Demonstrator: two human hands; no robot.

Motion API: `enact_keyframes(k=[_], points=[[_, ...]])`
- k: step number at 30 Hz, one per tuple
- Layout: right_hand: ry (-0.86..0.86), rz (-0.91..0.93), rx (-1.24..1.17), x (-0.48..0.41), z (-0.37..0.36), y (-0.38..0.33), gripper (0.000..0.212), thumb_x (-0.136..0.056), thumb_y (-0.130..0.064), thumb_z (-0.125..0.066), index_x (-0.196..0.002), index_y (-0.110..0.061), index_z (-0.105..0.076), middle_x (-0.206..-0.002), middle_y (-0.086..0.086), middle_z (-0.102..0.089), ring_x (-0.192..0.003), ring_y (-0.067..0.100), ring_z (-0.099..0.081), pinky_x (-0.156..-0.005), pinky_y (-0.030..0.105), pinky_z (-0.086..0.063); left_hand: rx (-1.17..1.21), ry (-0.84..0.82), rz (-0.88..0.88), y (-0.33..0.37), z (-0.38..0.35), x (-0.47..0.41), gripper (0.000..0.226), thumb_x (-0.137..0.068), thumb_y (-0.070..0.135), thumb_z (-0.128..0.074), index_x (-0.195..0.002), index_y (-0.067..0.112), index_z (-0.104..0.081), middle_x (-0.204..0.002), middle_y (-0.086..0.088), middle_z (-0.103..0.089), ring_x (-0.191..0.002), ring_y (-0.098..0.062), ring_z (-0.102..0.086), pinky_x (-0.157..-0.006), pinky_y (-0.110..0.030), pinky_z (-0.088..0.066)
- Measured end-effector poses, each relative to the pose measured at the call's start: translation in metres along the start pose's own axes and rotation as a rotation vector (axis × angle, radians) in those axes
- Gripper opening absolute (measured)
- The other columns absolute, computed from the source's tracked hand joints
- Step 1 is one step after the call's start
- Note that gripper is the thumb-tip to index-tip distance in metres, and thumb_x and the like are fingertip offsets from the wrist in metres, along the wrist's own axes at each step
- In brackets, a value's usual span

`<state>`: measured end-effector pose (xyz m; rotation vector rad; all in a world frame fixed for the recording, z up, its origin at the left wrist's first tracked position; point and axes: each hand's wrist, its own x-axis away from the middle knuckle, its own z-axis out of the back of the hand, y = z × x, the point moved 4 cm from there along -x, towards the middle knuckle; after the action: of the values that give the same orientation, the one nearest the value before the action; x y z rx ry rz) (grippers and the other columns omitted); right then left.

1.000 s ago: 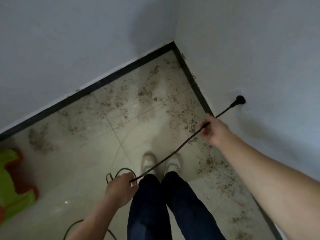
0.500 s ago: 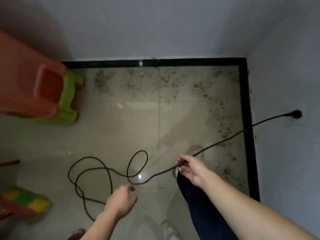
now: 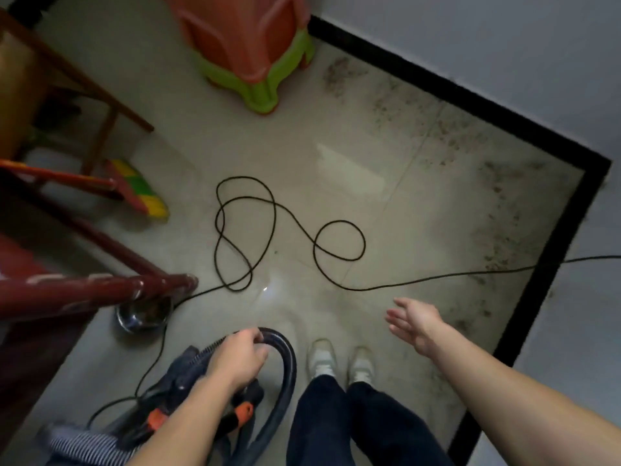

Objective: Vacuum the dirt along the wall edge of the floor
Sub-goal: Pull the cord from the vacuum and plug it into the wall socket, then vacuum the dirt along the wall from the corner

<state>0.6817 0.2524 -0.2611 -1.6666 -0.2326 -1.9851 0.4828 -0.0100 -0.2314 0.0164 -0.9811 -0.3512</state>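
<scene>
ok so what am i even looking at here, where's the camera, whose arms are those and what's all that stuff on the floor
There is no machine here. A person wears one camera on the head, so the picture looks down along their own arms to their shoes. The left hand grips the black hose of a vacuum cleaner that stands beside their feet. The right hand is open and holds nothing. On the tiled floor a black cord lies in loose loops and runs off to the right. Brown dirt is scattered along the black skirting at the foot of the wall; that is what the vacuum is meant to pick up. A metal bowl sits to the left, and an orange and green plastic stool stands further off.
</scene>
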Motion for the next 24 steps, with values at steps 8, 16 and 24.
enact_keyframes(k=[8,16,24], points=[[-0.255,0.168,0.556,0.071,-0.072,0.101,0.005,-0.095,-0.005,-0.055,-0.092,-0.010,-0.055,-0.068,0.008,-0.055,-0.052,0.016,-0.049,-0.049,0.020,-0.031,0.082,0.197,0.092,-0.100,-0.009,0.108,0.018,-0.092,0.031,-0.056,-0.105,0.023,-0.063,-0.109,0.000,-0.067,-0.105,-0.024,-0.062,-0.086,-0.034,-0.049],[-0.416,0.325,1.037,0.128,-0.146,0.213,0.006,-0.089,-0.015,-0.062,-0.083,-0.014,-0.063,-0.074,0.009,-0.064,-0.064,0.022,-0.058,-0.050,0.026,-0.040,-0.046,0.481,0.312,-0.244,-0.007,0.208,0.021,-0.091,0.024,-0.056,-0.111,0.018,-0.062,-0.119,-0.004,-0.055,-0.116,-0.025,-0.047,-0.097,-0.040,-0.036],[-0.343,0.727,1.380,0.166,-0.256,0.274,0.057,-0.082,-0.022,-0.068,-0.135,-0.022,-0.050,-0.128,0.004,-0.062,-0.114,0.023,-0.061,-0.097,0.036,-0.049,-0.024,0.477,0.274,-0.361,-0.045,0.230,0.065,-0.097,0.059,-0.021,-0.139,0.021,-0.051,-0.150,-0.011,-0.040,-0.138,-0.026,-0.035,-0.114,-0.042,-0.022]])
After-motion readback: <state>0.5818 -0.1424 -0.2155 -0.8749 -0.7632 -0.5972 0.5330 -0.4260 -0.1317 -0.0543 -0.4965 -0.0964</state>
